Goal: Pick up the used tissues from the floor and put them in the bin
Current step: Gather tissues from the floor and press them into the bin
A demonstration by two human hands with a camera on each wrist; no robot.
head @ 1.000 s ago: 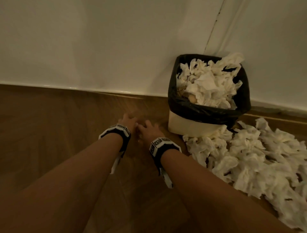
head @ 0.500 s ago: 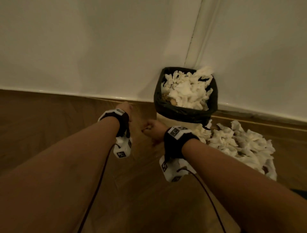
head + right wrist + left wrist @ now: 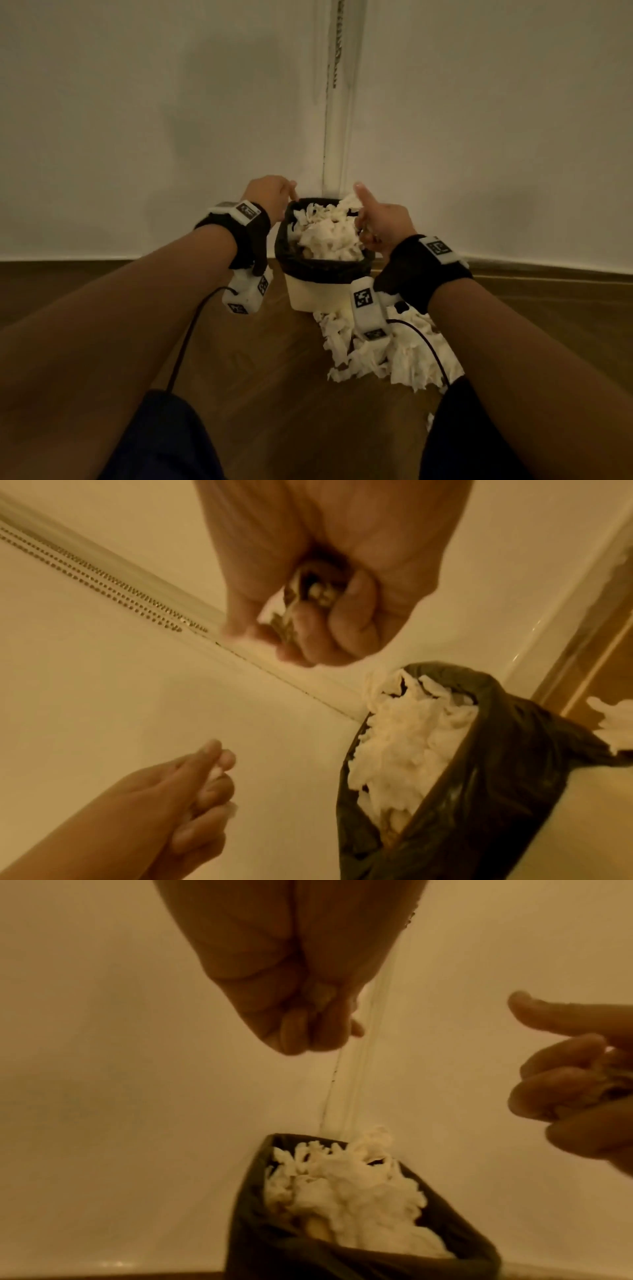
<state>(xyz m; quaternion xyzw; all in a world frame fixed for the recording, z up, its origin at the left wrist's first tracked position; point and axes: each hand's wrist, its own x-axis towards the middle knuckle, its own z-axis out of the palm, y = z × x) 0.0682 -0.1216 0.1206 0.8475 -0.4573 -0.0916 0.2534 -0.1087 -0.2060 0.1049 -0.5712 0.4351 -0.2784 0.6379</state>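
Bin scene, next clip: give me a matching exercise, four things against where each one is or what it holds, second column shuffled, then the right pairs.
Things:
1. left hand
2. right hand
3. bin
4. loose tissues

Places or states:
A. heaped on the floor beside the bin
B. by the wall, heaped full of tissues
C. above the bin's left rim, pinching a small white tissue
D. over the bin's right rim, fingers curled round a crumpled wad

Pairs: 1-C, 2-D, 3-B, 4-A

Floor [image 3: 267, 370] looks like brown wood planks, slight sheen. Wall [image 3: 137, 120] is smooth matt white. Bin [image 3: 318, 294] is cream plastic with a crinkly black plastic liner [image 3: 322, 265], stuffed with soft crumpled paper tissues [image 3: 325, 236].
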